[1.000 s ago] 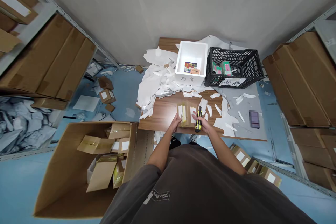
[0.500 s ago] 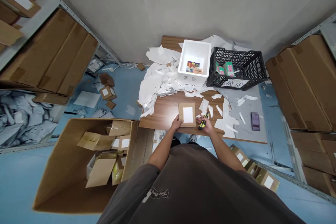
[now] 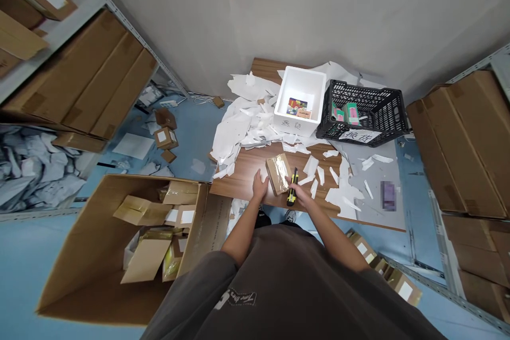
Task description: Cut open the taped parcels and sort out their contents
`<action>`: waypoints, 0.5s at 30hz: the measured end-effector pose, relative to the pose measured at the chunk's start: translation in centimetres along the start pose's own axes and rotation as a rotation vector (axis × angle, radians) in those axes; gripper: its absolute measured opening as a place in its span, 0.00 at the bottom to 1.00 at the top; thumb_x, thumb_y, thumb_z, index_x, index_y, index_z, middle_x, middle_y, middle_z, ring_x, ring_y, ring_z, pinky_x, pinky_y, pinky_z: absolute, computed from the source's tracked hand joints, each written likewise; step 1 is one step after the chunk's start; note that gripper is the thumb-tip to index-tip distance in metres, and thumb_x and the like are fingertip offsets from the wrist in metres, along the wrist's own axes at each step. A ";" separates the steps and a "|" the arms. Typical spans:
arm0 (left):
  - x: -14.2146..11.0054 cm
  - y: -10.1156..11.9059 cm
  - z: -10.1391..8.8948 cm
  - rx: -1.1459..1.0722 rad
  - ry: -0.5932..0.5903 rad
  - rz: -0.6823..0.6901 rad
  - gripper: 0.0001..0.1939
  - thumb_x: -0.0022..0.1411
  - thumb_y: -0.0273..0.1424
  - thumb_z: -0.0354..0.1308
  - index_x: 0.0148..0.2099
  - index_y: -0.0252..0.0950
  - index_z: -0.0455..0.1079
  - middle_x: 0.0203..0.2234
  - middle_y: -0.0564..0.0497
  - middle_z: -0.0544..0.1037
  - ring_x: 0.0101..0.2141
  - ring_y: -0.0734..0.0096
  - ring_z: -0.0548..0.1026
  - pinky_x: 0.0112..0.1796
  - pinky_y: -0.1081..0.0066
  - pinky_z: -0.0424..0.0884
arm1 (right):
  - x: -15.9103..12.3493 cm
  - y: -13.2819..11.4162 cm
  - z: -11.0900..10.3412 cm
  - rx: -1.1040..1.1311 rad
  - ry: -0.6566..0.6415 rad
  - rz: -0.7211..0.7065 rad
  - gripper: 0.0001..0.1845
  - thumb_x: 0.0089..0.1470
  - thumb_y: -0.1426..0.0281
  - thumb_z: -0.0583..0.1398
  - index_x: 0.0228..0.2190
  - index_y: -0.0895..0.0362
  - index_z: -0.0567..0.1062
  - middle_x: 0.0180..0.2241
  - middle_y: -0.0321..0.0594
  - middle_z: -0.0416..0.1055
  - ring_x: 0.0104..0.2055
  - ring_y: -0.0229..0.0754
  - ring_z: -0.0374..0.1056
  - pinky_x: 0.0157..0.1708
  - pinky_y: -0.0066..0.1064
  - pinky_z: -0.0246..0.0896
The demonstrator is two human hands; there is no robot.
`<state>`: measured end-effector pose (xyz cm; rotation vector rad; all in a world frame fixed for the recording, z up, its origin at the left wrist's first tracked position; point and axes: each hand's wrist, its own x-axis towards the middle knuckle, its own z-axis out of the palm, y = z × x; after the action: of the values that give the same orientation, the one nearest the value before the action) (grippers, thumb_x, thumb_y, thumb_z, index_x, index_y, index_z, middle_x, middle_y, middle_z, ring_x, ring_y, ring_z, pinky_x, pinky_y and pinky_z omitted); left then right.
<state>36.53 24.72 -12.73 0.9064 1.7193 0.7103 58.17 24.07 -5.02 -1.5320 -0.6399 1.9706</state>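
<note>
Brown kraft paper, glossed with clear tape, wraps the small parcel [image 3: 278, 173] seen in the head view, which lies tilted on the wood-grain table [image 3: 235, 180] at lower centre of the frame. The left hand [image 3: 260, 186] is held open, its fingers released and spread just beside the parcel's left edge; no contact can be made out. The right hand [image 3: 302, 196] is clenched around the yellow-and-black utility knife [image 3: 292, 188], and the handle is pressed close to the parcel's right edge. Whether a blade is extended is too small to tell. For work of this kind, the parcel is judged best pinned flat under the left palm, with the fingers kept clear of the knife's line and any stroke drawn shallowly, away from that hand. Torn white paper scraps [image 3: 243, 133] are heaped toward the upper left of the table. A white foam box [image 3: 299, 71] and a black plastic crate [image 3: 362, 87] are placed beyond them, at upper right of centre, and an open cardboard carton [image 3: 203, 228] of parcels is set at lower left.
</note>
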 end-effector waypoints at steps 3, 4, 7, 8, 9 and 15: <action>0.8 2.1 -1.7 0.467 -0.189 0.296 0.65 0.51 0.51 0.78 0.82 0.41 0.50 0.81 0.40 0.43 0.79 0.38 0.41 0.75 0.51 0.48 | -0.1 0.7 -0.1 0.024 0.022 -0.031 0.40 0.48 0.69 0.61 0.64 0.52 0.77 0.50 0.38 0.83 0.44 0.45 0.78 0.44 0.31 0.74; 1.0 2.8 -1.9 0.578 -0.260 0.348 0.71 0.45 0.50 0.81 0.82 0.42 0.48 0.82 0.40 0.40 0.79 0.35 0.38 0.75 0.49 0.48 | -0.1 0.7 -0.3 0.033 0.015 -0.035 0.40 0.48 0.69 0.61 0.64 0.53 0.77 0.51 0.39 0.83 0.43 0.44 0.77 0.44 0.30 0.74; 1.2 4.0 -1.6 0.776 -0.362 0.339 0.82 0.35 0.48 0.85 0.83 0.40 0.43 0.81 0.35 0.38 0.78 0.28 0.32 0.74 0.43 0.46 | -0.1 0.5 -0.6 0.048 -0.026 -0.023 0.38 0.48 0.69 0.61 0.63 0.53 0.78 0.52 0.40 0.82 0.42 0.44 0.77 0.44 0.31 0.74; 1.3 4.1 -1.4 0.803 -0.369 0.320 0.83 0.34 0.49 0.86 0.83 0.39 0.42 0.81 0.33 0.37 0.78 0.26 0.32 0.74 0.42 0.46 | 0.0 0.4 -0.7 0.043 -0.036 -0.024 0.37 0.48 0.68 0.61 0.62 0.53 0.79 0.52 0.40 0.82 0.43 0.45 0.77 0.45 0.31 0.74; 1.4 4.1 -1.2 0.813 -0.373 0.311 0.84 0.34 0.50 0.85 0.83 0.38 0.41 0.81 0.32 0.37 0.78 0.26 0.31 0.73 0.41 0.46 | 0.1 0.3 -0.8 0.030 -0.039 -0.037 0.36 0.48 0.68 0.61 0.60 0.53 0.79 0.52 0.40 0.83 0.45 0.46 0.77 0.46 0.32 0.74; 1.9 3.5 -1.0 0.825 -0.394 0.348 0.84 0.34 0.53 0.85 0.83 0.34 0.42 0.81 0.30 0.32 0.77 0.23 0.32 0.73 0.39 0.44 | 1.6 -0.4 -1.7 -0.266 0.102 -0.168 0.22 0.54 0.60 0.63 0.50 0.51 0.81 0.38 0.39 0.81 0.44 0.49 0.76 0.47 0.36 0.73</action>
<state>36.02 28.20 -10.62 1.8068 1.4955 -0.0220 59.54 25.49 -6.24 -1.6621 -0.9844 1.7236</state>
